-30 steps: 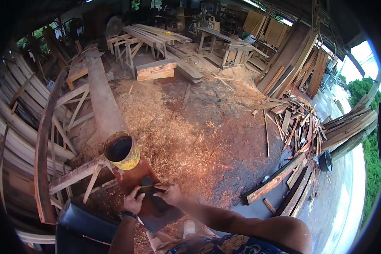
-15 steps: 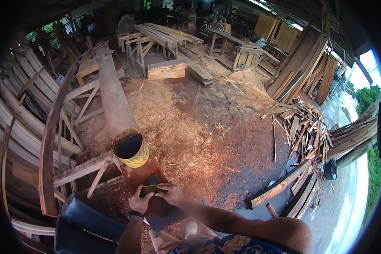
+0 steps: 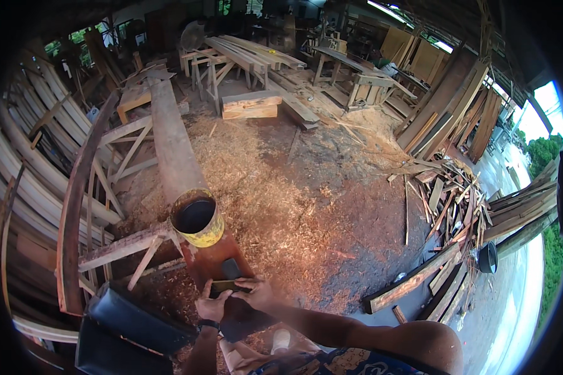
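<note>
Both my hands grip a small, flat, yellowish-brown rectangular piece [image 3: 224,285] by its two ends, over a reddish-brown plank bench. My left hand [image 3: 212,305] has its fingers closed on the left end. At the right end, my right hand [image 3: 255,291] pinches it with thumb and fingers. Just beyond the piece, a dark grey rectangular block [image 3: 231,269] lies on the plank [image 3: 200,262]. A dark flat surface [image 3: 243,320] shows below my hands. Farther along the plank stands a yellow-stained bucket [image 3: 205,237] with a dark inside.
A black padded seat [image 3: 128,325] is at my lower left. Long boards [image 3: 28,162] lean along the left side. Wood shavings [image 3: 263,194] cover the floor. Scrap wood [image 3: 453,200] is piled at right, with a black bucket [image 3: 488,257] beside it. Trestles with planks [image 3: 250,53] stand behind.
My hands have drawn the rectangular piece slightly toward me, leaving more of the grey block showing. The whole view has shifted a little. Both hands keep their grip.
</note>
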`<state>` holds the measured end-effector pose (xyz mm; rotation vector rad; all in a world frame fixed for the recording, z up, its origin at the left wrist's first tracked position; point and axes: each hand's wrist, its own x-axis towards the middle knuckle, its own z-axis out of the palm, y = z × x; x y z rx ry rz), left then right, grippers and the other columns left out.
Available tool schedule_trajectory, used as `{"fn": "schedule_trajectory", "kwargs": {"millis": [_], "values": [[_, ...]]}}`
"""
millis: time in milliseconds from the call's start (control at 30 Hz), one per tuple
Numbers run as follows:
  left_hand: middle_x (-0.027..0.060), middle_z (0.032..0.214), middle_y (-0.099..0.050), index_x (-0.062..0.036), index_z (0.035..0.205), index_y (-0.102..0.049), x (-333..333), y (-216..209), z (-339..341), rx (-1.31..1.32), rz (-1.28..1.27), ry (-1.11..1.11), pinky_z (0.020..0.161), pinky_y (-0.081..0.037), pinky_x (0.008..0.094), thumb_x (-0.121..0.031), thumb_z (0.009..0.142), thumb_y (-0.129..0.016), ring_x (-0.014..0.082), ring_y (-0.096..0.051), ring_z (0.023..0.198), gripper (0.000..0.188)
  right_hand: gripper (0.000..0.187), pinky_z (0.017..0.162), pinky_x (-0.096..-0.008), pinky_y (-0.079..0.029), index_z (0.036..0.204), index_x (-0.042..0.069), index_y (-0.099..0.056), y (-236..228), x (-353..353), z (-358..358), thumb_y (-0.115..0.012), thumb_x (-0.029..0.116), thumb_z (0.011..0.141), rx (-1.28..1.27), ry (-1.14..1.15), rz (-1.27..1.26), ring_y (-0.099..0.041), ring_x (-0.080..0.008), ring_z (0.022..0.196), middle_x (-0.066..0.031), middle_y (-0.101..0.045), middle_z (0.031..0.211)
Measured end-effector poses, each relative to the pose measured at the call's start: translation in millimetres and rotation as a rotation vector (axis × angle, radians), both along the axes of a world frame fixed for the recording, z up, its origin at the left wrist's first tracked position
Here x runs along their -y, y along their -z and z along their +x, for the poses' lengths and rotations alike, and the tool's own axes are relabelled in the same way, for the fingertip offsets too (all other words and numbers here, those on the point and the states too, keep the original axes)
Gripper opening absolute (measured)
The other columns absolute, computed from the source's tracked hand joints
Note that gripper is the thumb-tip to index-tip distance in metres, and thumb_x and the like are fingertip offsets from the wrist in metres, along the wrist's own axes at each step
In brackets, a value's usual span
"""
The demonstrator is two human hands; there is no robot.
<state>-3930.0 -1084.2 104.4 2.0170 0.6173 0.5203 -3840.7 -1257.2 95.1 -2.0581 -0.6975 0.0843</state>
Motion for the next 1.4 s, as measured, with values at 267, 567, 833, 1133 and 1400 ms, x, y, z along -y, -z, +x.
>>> {"fn": "schedule_trajectory", "kwargs": {"millis": [267,567,833,1133,1400], "values": [[0.0224,0.089,-0.077,0.0035,0.128,-0.068,-13,-13,25,-0.039,-0.048,-0.058,0.073,-0.059,0.0377,-0.025,0.072,-0.095,0.0254,-0.076,0.078,0.069,0.04,0.082,-0.0386,-0.057,0.105,0.008,-0.081,-24,-25,25,-0.09,0.029,0.073,0.165,0.022,-0.025,-0.072,-0.0267,0.092,-0.0065,-0.079,0.109],[0.0243,0.1,-0.076,0.0052,0.123,-0.07,32,9,-35,-0.012,0.017,-0.151,0.086,-0.06,0.0387,-0.025,0.07,-0.095,0.0293,-0.077,0.097,0.066,0.041,0.091,-0.0388,-0.043,0.109,0.02,-0.083,-29,19,-20,-0.084,0.048,0.079,0.067,-0.067,-0.173,-0.064,-0.0195,0.103,0.0055,-0.078,0.116],[0.0248,0.097,-0.076,0.0057,0.124,-0.069,-4,-6,14,-0.098,-0.01,-0.177,0.079,-0.059,0.0397,-0.028,0.07,-0.096,0.029,-0.077,0.086,0.069,0.04,0.083,-0.0384,-0.054,0.108,0.015,-0.082,-13,-22,33,-0.089,0.037,0.076,0.136,-0.1,-0.047,-0.068,-0.0248,0.088,-0.0019,-0.079,0.111],[0.0251,0.1,-0.076,0.0017,0.124,-0.071,22,-25,-4,-0.12,0.05,-0.201,0.081,-0.06,0.0412,-0.029,0.069,-0.096,0.0344,-0.077,0.092,0.068,0.044,0.09,-0.0383,-0.039,0.113,0.024,-0.081,-3,-3,18,-0.085,0.049,0.078,0.117,-0.128,-0.106,-0.062,-0.0162,0.099,0.0093,-0.077,0.118],[0.0275,0.111,-0.074,-0.0031,0.123,-0.074,33,12,-37,-0.146,0.079,-0.248,0.09,-0.057,0.0482,-0.045,0.064,-0.095,0.0407,-0.073,0.102,0.075,0.041,0.084,-0.0357,-0.048,0.11,0.017,-0.082,-28,12,2,-0.089,0.041,0.077,0.125,-0.208,-0.192,-0.069,-0.0214,0.088,-0.0001,-0.079,0.112]]}}
